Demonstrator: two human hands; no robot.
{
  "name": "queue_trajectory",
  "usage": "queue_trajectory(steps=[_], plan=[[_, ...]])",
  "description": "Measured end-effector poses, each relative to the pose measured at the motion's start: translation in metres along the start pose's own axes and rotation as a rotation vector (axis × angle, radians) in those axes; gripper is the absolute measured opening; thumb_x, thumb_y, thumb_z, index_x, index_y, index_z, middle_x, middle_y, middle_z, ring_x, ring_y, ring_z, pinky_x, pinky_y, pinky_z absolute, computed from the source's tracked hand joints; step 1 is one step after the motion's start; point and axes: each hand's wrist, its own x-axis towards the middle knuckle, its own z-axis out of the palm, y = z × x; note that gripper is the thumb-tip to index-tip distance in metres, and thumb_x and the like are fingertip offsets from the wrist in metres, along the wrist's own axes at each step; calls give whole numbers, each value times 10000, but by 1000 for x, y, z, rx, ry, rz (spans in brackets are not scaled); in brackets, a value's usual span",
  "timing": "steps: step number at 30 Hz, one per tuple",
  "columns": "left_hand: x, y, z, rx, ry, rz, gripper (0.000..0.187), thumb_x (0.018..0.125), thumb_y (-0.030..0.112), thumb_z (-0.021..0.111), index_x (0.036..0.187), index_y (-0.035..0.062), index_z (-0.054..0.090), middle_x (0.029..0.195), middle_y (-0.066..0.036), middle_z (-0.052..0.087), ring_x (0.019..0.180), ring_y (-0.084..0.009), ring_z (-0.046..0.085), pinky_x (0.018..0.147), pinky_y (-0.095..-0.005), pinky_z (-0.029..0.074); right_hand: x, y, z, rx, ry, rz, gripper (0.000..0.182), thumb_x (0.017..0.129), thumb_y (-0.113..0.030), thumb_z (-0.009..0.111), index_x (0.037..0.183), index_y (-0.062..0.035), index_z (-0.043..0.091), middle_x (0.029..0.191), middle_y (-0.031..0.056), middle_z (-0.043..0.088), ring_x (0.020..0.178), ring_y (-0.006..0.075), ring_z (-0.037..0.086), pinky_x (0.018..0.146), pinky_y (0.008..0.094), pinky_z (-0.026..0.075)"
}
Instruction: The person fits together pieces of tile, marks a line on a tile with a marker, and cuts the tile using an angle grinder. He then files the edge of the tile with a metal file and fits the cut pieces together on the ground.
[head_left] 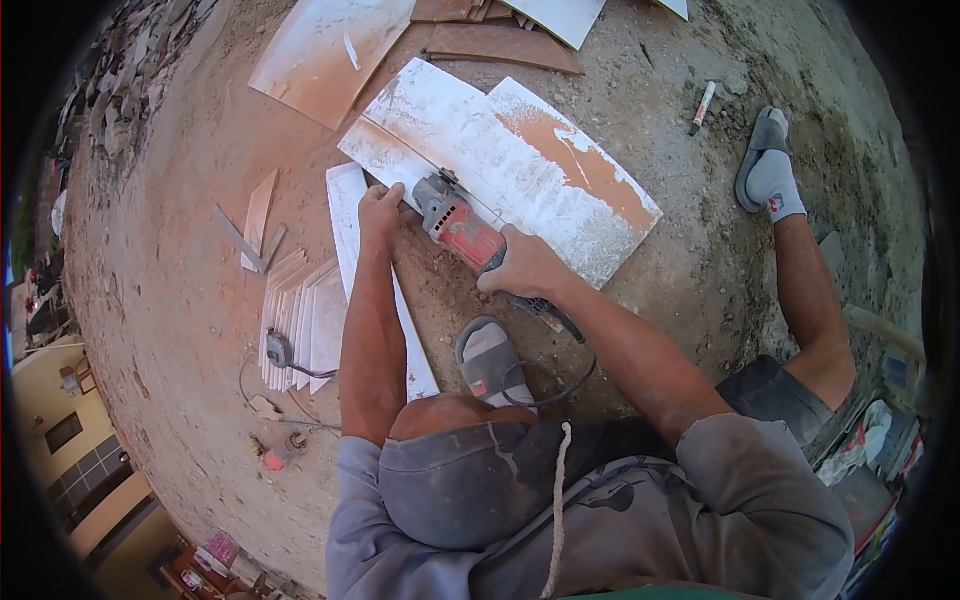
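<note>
One red grinder (468, 235) stands at the near side of a white tile (480, 150), along a dark line. The right hand (532, 268) grasps its rear; the left hand (380, 212) is curled beside its head, but what it grips I cannot tell. Pale print on the casing, red marks on the marker (703, 108) and the sandal's (490, 360) patch are too small to read.

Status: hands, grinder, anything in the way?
Right hand grips grinder; left hand beside its head. Head over white slab. Cord loops near left sandal, possible snag.
</note>
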Motion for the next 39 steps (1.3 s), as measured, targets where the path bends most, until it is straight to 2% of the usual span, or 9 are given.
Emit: queue_trajectory(steps=[5,9,12,15,19,37,39], plan=[[-3,2,2,18,19,12,218,925,184,643,968,-13,561,838,-85,615,664,-172,614,617,-310,559,-3,2,1,-6,18,-16,738,574,-375,741,1107,90,529,991,305,648,959,421,647,854,419,516],[-18,8,10,30,61,54,230,913,208,664,941,-1,573,815,-63,611,650,-138,592,596,-276,528,1,-1,0,-2,-3,-1,799,574,-406,755,1155,96,533,1031,302,639,983,416,635,867,416,504],[-21,0,10,123,35,44,184,918,160,644,927,-15,587,838,-66,641,728,-151,630,615,-287,534,2,0,0,-8,0,3,797,575,-405,752,1156,97,534,1033,301,638,984,414,635,867,413,503],[-23,-13,13,37,12,63,186,928,173,630,908,-10,597,830,-57,640,717,-136,619,608,-275,518,1,2,0,1,-6,2,795,578,-401,747,1159,98,534,1036,304,637,988,413,633,870,412,502],[-20,-13,9,89,2,28,194,935,185,620,914,-6,601,836,-57,641,716,-135,619,614,-282,527,-2,5,1,5,-3,-1,803,578,-396,745,1170,101,529,1045,308,633,997,412,630,872,411,501],[-30,-4,16,13,-25,26,195,947,195,606,916,7,564,850,-88,640,702,-172,643,601,-319,569,-19,12,-2,-6,16,-14,781,577,-393,751,1144,95,527,1007,302,649,972,419,641,856,423,511],[-29,-4,15,37,-25,25,212,953,232,609,951,25,560,824,-57,605,661,-150,597,608,-300,539,-21,13,-3,-3,18,-14,785,576,-393,751,1148,94,526,1008,303,649,973,420,641,858,423,511]])
